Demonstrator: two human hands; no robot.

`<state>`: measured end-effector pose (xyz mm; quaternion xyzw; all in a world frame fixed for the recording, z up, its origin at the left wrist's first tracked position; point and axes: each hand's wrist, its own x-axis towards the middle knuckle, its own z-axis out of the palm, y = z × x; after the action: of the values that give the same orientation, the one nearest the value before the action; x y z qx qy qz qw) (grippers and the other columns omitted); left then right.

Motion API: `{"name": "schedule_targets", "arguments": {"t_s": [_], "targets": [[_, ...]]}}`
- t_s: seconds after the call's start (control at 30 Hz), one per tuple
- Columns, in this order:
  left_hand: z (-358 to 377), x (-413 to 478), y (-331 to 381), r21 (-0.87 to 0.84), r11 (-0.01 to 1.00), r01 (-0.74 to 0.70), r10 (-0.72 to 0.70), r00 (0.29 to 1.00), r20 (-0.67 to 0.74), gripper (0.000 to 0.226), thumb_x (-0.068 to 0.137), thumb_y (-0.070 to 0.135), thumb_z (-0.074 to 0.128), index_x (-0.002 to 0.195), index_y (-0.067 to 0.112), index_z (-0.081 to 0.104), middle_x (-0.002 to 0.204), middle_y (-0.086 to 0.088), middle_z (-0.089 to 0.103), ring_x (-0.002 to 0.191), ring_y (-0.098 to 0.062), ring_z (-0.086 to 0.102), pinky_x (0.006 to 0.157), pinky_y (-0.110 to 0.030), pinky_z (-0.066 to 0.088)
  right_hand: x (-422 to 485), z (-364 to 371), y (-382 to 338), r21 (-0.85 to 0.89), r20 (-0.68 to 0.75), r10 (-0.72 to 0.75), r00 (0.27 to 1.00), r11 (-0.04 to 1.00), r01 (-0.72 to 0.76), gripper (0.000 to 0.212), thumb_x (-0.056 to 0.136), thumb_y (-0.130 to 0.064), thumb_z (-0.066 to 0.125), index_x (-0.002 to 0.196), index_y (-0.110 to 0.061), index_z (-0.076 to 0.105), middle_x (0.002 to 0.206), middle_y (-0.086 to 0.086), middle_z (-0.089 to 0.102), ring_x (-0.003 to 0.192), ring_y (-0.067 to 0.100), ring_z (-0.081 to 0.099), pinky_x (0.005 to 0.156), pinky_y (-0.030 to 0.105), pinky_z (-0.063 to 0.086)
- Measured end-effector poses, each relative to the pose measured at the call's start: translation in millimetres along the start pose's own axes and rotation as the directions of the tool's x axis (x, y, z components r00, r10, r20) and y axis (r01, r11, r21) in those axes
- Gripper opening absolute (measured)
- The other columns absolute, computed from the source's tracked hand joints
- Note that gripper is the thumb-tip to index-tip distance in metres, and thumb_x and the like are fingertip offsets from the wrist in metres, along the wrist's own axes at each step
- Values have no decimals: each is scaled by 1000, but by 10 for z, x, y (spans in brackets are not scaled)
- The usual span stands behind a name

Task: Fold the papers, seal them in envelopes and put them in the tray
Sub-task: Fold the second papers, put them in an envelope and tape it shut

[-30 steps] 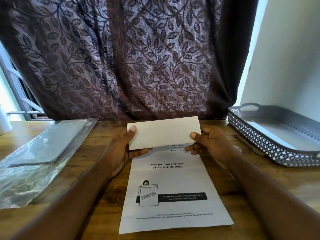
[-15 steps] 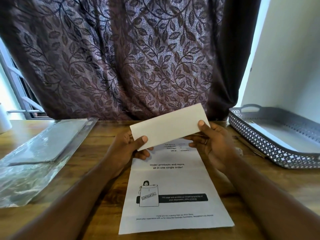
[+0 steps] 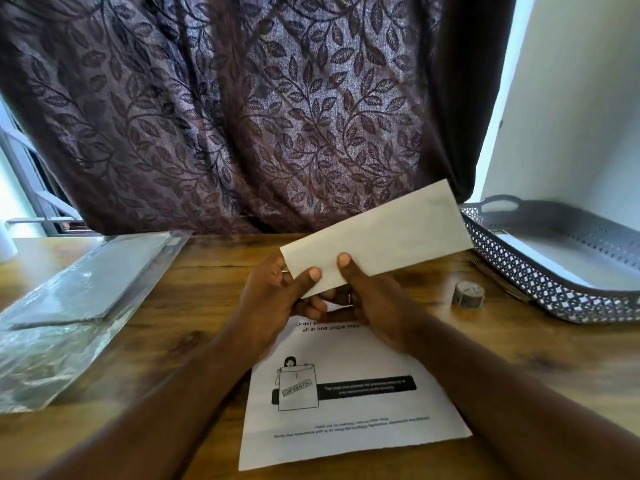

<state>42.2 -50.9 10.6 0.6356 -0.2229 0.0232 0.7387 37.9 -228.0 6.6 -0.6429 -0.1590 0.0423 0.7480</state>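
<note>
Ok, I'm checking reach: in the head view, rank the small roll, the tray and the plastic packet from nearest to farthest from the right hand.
1. The small roll, just right of the right hand holding the envelope.
2. The tray, farther right.
3. The plastic packet, far left, past the left hand.

Leaf-patterned dark curtain (image 3: 242,116) behind wooden table (image 3: 207,289); clear plastic packet (image 3: 69,306) lying at left; white wall (image 3: 571,116) right.

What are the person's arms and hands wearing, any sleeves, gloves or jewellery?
Both forearms are bare as far as the frame shows: no sleeves, gloves or watch in view. The right hand has what looks like a thin pale ring on one finger. I can make out nothing worn on the left hand.
</note>
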Motion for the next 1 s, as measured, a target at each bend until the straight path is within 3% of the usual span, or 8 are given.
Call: {"name": "schedule_targets", "arguments": {"t_s": [0.23, 0.53, 0.63, 0.7, 0.77, 0.83, 0.93, 1.0], "targets": [[-134, 51, 53, 93, 995, 21, -18, 999, -32, 25, 99, 11, 58, 124, 14, 61, 85, -19, 75, 57, -19, 68, 53, -23, 57, 86, -424, -168, 244, -234, -51, 971, 964, 109, 52, 90, -47, 58, 133, -19, 52, 121, 15, 72, 108, 33, 71, 74, 51, 60], [-232, 76, 11, 122, 988, 97, -95, 995, -28, 22, 98, 15, 60, 117, 25, 63, 88, -19, 76, 59, -20, 69, 54, -23, 58, 51, -688, -259, 272, -337, -23, 941, 955, 120, 35, 105, -34, 46, 121, -6, 62, 112, 20, 74, 99, 39, 73, 70, 45, 61], [-283, 103, -5, 83, 990, 111, -103, 990, -93, 25, 96, 19, 63, 121, 11, 65, 86, -17, 77, 60, -18, 69, 55, -22, 57, 28, -722, -257, 210, -323, -27, 946, 973, 100, 27, 104, -24, 49, 118, -6, 64, 109, 22, 74, 95, 40, 74, 66, 42, 62], [-299, 111, 12, -115, 988, 100, -121, 972, -199, 35, 92, 27, 66, 116, 2, 68, 83, -15, 76, 61, -16, 70, 55, -23, 58, 14, -708, -251, 65, -263, -26, 965, 997, 45, 26, 105, -22, 49, 120, -6, 63, 107, 19, 75, 92, 38, 75, 64, 39, 63], [-294, 94, 63, -393, 919, 35, -140, 961, -240, 42, 83, 47, 68, 103, 12, 79, 92, -13, 78, 73, -19, 75, 60, -27, 61, 6, -647, -244, -101, -192, -11, 981, 995, -9, 26, 105, -21, 50, 120, -5, 63, 102, 18, 77, 79, 35, 76, 57, 33, 61], [-266, 74, 100, -512, 858, -38, -82, 974, -210, 50, 73, 61, 75, 101, 20, 81, 107, -12, 77, 89, -23, 76, 69, -30, 62, 9, -554, -245, -173, -157, -22, 987, 985, -6, 24, 104, -21, 51, 117, -6, 64, 97, 17, 77, 62, 30, 72, 48, 29, 55], [-99, 25, 114, -433, 898, -81, 29, 992, -126, 55, 65, 58, 86, 105, 22, 79, 106, -11, 76, 92, -24, 74, 72, -30, 61, 10, -397, -267, -164, -174, -81, 981, 985, 52, 24, 103, -19, 53, 117, -5, 65, 95, 16, 77, 52, 25, 65, 43, 27, 48], [63, -35, 73, -243, 963, -113, 115, 993, -7, 43, 79, 50, 80, 113, 24, 75, 113, -7, 75, 105, -24, 72, 81, -28, 58, -13, -272, -269, -166, -161, -102, 982, 983, 75, 20, 102, -17, 55, 115, -7, 67, 91, 14, 77, 52, 25, 65, 43, 27, 48]]}}
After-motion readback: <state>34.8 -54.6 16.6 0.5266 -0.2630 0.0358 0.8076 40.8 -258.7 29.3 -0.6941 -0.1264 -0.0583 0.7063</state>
